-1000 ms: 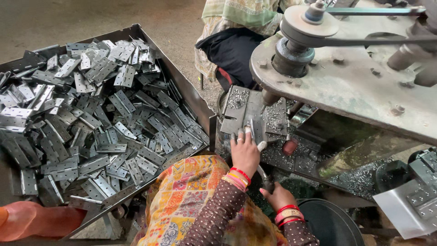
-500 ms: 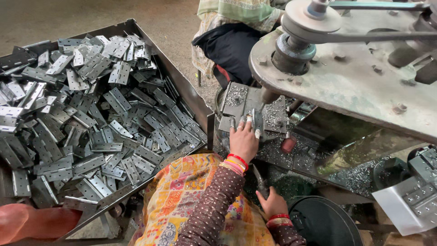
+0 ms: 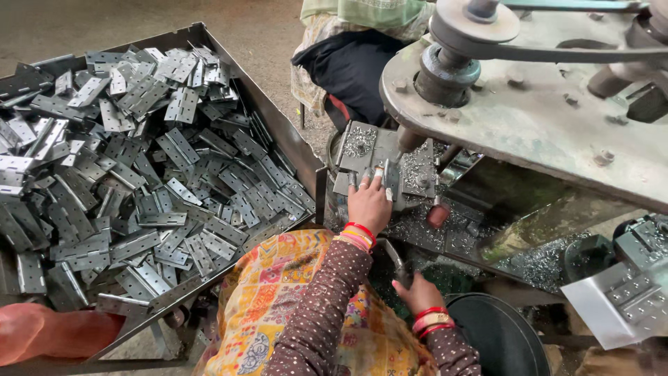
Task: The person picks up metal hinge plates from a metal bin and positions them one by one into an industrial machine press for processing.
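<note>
Dull grey metal hinges fill a steel tray; the machine plate looks rough, worn green.

Bare concrete floor in daylight, dark round bin below.

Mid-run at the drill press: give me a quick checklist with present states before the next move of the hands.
1. Left hand steadies the hinge plate on the machine table: ok, fingers rest on it.
2. Fingers clear of the spindle: not ok, they lie right beside it.
3. Right hand placed: ok, low by the black tub; what it grips, cannot tell.
4. Spindle turning: cannot tell.
5. Table free of metal chips: not ok, chips lie all around the plate.
6. Stock at hand: ok, the tray is heaped with hinges.
</note>
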